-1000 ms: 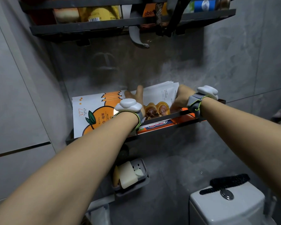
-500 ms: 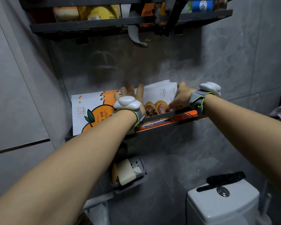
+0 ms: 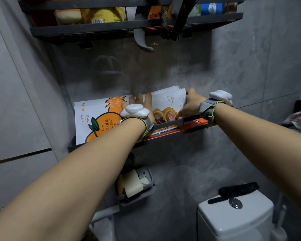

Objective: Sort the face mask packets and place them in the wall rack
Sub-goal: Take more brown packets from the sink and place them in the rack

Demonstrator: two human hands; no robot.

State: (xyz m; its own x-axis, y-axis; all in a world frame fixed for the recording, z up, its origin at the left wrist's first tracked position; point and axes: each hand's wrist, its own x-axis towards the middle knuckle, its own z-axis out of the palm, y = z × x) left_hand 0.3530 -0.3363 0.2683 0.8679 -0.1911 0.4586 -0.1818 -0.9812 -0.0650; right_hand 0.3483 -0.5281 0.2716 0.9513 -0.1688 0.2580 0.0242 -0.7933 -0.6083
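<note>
Orange-fruit packets (image 3: 97, 122) are stood at the left of the wall rack (image 3: 179, 121). White packets (image 3: 169, 103) with brown pictures are gripped by the right hand (image 3: 191, 104). The left hand (image 3: 141, 101) is laid flat between them.

Your carrier is the lower rack (image 3: 169, 122), a dark metal shelf fixed to the grey wall, with a low rail along its front. Two stacks stand on edge in it, tilted back toward the wall: orange packets (image 3: 97, 122) at the left and white packets (image 3: 167, 100) at the right. An orange box (image 3: 163, 133) lies flat on the shelf floor at the right, visible below the rail, in front of the white packets. Above, an upper rack (image 3: 111, 26) carries bottles (image 3: 102, 14) packed side by side.
</note>
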